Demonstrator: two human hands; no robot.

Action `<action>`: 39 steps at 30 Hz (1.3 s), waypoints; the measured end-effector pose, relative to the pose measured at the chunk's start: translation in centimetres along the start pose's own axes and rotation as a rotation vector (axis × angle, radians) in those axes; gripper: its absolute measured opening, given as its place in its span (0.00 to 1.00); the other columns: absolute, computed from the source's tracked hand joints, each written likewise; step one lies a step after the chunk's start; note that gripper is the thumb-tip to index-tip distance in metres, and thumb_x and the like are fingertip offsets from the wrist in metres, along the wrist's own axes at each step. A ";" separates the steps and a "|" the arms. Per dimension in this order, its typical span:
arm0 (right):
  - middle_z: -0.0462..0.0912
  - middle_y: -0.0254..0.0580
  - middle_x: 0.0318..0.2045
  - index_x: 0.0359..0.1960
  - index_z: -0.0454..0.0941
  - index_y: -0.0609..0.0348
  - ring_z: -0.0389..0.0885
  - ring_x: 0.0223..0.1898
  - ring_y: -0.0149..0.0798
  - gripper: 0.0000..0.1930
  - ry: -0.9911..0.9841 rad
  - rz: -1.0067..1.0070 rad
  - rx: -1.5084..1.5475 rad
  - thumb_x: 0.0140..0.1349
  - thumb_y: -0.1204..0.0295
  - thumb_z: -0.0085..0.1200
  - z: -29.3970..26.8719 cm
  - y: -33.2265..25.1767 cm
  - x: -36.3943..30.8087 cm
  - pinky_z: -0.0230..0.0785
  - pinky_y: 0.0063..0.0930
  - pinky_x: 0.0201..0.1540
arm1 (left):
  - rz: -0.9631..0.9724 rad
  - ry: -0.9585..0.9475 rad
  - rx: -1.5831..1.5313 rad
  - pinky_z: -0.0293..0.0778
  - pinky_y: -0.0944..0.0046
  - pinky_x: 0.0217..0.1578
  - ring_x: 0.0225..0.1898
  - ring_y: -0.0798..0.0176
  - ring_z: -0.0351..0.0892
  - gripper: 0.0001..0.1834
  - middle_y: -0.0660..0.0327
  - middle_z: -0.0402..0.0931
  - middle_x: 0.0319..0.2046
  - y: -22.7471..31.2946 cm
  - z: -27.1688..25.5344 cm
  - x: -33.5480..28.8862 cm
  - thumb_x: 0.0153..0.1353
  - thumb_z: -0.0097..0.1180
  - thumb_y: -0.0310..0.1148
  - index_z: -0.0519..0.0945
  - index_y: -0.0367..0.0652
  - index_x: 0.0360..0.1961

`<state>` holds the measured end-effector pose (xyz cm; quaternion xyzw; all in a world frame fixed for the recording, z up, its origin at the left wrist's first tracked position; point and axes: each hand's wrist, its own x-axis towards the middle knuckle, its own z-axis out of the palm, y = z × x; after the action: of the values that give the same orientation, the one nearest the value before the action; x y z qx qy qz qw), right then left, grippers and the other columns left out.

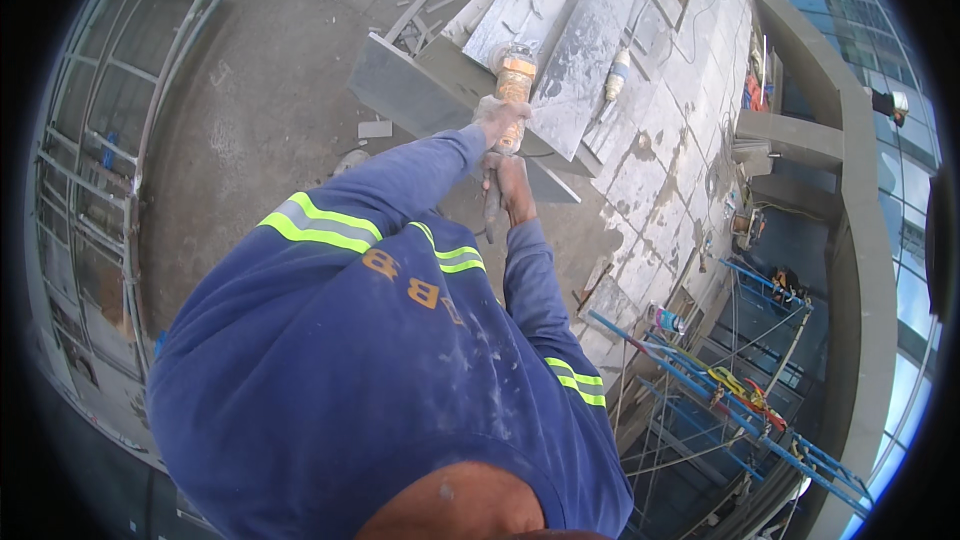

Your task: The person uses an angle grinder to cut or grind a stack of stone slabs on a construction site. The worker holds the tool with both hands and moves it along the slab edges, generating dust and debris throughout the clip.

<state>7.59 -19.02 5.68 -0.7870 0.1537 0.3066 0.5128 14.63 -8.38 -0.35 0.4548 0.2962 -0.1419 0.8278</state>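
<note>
Left hand (497,118), upper centre of frame: fingers wrapped round angle grinder (512,90) body. Grinder long axis ran near-vertical in frame, head pointing up onto grey stone slab (585,60). Right hand (512,185) just below: fingers closed on rear handle.

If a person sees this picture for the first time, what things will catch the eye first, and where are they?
In the middle, the left hand and the right hand grip an orange angle grinder at the edge of a grey stone slab. The blue sleeves carry bright yellow reflective bands and white dust. At lower right, blue scaffold rails stand beside a glass facade.
</note>
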 end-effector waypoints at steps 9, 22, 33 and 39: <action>0.77 0.40 0.21 0.29 0.80 0.66 0.75 0.16 0.35 0.07 0.061 0.001 0.055 0.55 0.73 0.59 0.8 -0.2 -0.4 0.68 0.33 0.17 | -0.007 -0.111 -0.048 0.80 0.60 0.29 0.28 0.63 0.84 0.21 0.58 0.83 0.31 0.9 -0.1 -0.7 0.50 0.74 0.36 0.85 0.35 0.42; 0.78 0.43 0.19 0.27 0.82 0.69 0.76 0.17 0.37 0.09 0.076 0.041 -0.059 0.56 0.72 0.58 0.4 -2.0 0.2 0.68 0.36 0.20 | -0.070 -0.115 -0.166 0.81 0.58 0.27 0.24 0.60 0.84 0.19 0.55 0.84 0.30 1.2 0.2 0.7 0.46 0.75 0.36 0.87 0.33 0.36; 0.79 0.45 0.19 0.28 0.82 0.69 0.77 0.17 0.40 0.10 0.024 0.087 -0.041 0.57 0.71 0.57 -0.3 -1.1 1.3 0.68 0.38 0.21 | -0.035 -0.097 -0.126 0.80 0.58 0.27 0.26 0.61 0.83 0.18 0.56 0.83 0.30 1.4 0.3 0.3 0.49 0.74 0.34 0.85 0.34 0.39; 0.78 0.43 0.20 0.29 0.81 0.68 0.77 0.17 0.39 0.09 0.024 0.080 0.009 0.57 0.71 0.57 0.0 -0.8 1.5 0.70 0.38 0.20 | -0.001 -0.067 -0.061 0.80 0.60 0.28 0.26 0.61 0.84 0.20 0.57 0.84 0.31 0.9 0.4 1.4 0.48 0.74 0.36 0.86 0.34 0.39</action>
<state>9.23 -18.61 5.27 -0.7816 0.1926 0.3169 0.5016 16.32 -8.22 -0.44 0.4242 0.2726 -0.1483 0.8507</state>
